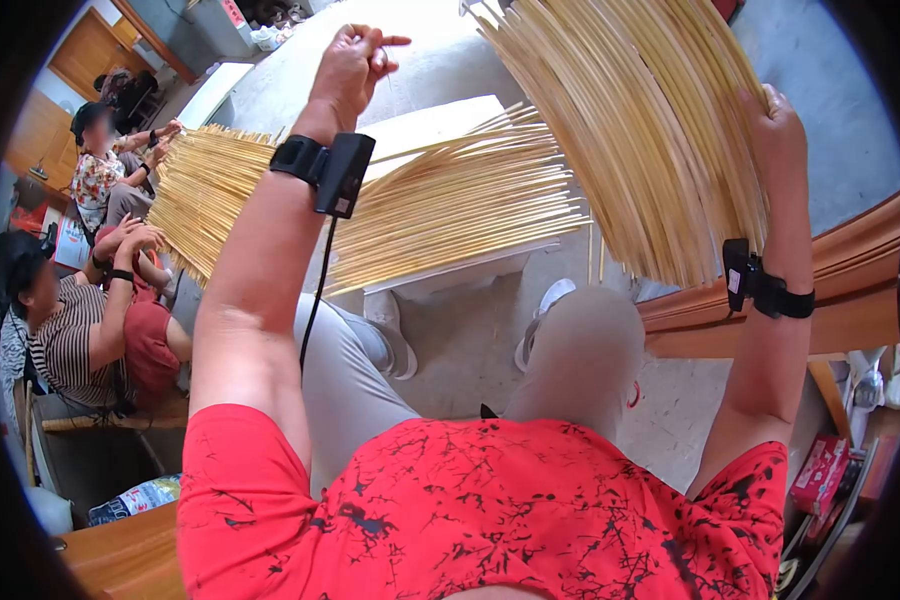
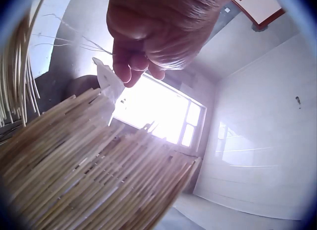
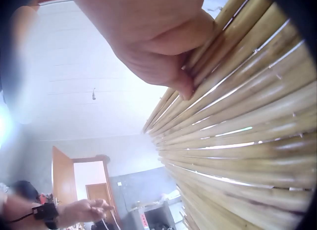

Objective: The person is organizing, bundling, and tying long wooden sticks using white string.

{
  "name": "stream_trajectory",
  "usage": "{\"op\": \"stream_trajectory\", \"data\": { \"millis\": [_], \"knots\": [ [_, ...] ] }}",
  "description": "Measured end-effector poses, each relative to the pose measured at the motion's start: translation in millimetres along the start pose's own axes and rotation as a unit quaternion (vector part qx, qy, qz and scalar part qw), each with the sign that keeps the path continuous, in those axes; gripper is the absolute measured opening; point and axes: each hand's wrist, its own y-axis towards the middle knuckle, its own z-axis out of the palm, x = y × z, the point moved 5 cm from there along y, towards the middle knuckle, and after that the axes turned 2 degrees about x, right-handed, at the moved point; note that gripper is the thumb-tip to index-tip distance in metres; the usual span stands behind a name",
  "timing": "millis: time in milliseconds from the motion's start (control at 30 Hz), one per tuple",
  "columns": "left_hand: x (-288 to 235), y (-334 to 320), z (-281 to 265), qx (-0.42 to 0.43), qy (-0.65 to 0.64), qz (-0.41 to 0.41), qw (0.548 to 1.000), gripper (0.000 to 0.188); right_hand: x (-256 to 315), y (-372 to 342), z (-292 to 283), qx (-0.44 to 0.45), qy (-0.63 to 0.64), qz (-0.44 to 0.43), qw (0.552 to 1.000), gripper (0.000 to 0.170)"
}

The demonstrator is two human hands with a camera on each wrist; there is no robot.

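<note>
A broad mat of pale straw-coloured stalks (image 1: pixel 640 130) stands tilted at the right of the head view. My right hand (image 1: pixel 775 135) grips its right edge; the right wrist view shows thumb and fingers (image 3: pixel 185 89) pinching the outermost stalks. My left hand (image 1: pixel 355 70) is raised left of the mat's far end, most fingers curled and one pointing out. Thin white twine (image 2: pixel 89 42) runs from the left hand's fingers (image 2: pixel 136 64) in the left wrist view. A strip of white plastic (image 2: pixel 106 74) hangs between that hand and the mat's end.
More stalks (image 1: pixel 460 195) lie spread on a low white board (image 1: pixel 470 262) before my knees. Two people sit at left, one in a striped top (image 1: pixel 75 320), one in a flowered top (image 1: pixel 100 175). A brown wooden piece (image 1: pixel 830 290) and a red box (image 1: pixel 820 470) are at right.
</note>
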Motion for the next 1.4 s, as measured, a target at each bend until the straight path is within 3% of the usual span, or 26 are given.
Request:
{"op": "stream_trajectory", "data": {
  "millis": [67,133,167,200,333,367,400,533,667,700,733,833,900,933,1000,1067,1167,1300,1400],
  "knots": [
    [-12,-1,1,0.004,-0.038,0.036,0.999,0.014,-2,-3,-2,0.006,-0.007,0.016,1.000,0.042],
    [-52,3,-17,0.013,-0.017,0.101,0.995,0.012,-11,-4,-5,-0.047,-0.021,-0.013,0.999,0.043],
    [-48,2,-25,0.026,-0.024,0.081,0.996,0.015,-15,-3,-11,-0.049,-0.021,-0.012,0.999,0.043],
    [-84,-20,1,-0.060,-0.046,0.082,0.994,0.013,-17,0,-13,-0.056,-0.033,-0.016,0.998,0.043],
    [-159,-50,-13,-0.073,0.011,0.142,0.987,0.016,-19,12,-38,-0.111,-0.049,-0.044,0.992,0.044],
    [-170,-51,-28,-0.073,0.045,0.156,0.984,0.015,-18,17,-47,-0.025,-0.052,0.007,0.998,0.060],
    [-181,-58,-37,-0.062,0.022,0.163,0.985,0.015,-14,19,-51,-0.026,-0.047,0.001,0.999,0.060],
    [-215,-87,-69,-0.072,0.028,0.167,0.983,0.013,-15,39,-72,-0.096,-0.052,-0.015,0.994,0.062],
    [-195,-119,-35,-0.062,0.073,0.137,0.986,0.013,-34,52,-62,-0.077,-0.073,-0.002,0.994,0.060],
    [-188,-124,-28,-0.010,0.068,0.143,0.987,0.013,-33,54,-62,-0.067,-0.094,0.006,0.993,0.059],
    [-182,-130,-26,-0.014,0.067,0.145,0.987,0.013,-29,55,-61,-0.067,-0.094,0.002,0.993,0.059],
    [-166,-144,-8,0.012,0.070,0.100,0.992,0.011,-27,59,-52,-0.103,-0.111,0.000,0.988,0.059],
    [-160,-146,-9,0.025,0.062,0.092,0.993,0.010,-27,68,-36,-0.108,-0.095,-0.086,0.986,0.047],
    [-160,-146,-10,0.042,0.056,0.086,0.994,0.010,-18,65,-33,-0.110,-0.095,-0.089,0.985,0.047],
    [-165,-149,-13,0.045,0.040,0.087,0.994,0.010,-3,60,-18,-0.044,-0.133,-0.068,0.988,0.045],
    [-175,-154,-17,0.010,0.053,0.100,0.994,0.011,-4,58,-4,-0.060,-0.137,-0.073,0.986,0.043],
    [-191,-158,-27,-0.003,0.062,0.127,0.990,0.011,-6,57,13,-0.016,-0.201,-0.034,0.979,0.044],
    [-210,-166,-26,0.034,0.065,0.160,0.984,0.012,-11,49,30,-0.041,-0.187,-0.031,0.981,0.043],
    [-232,-178,-24,-0.006,0.091,0.199,0.976,0.013,-11,50,37,-0.022,-0.186,-0.018,0.982,0.043]
  ]
}}
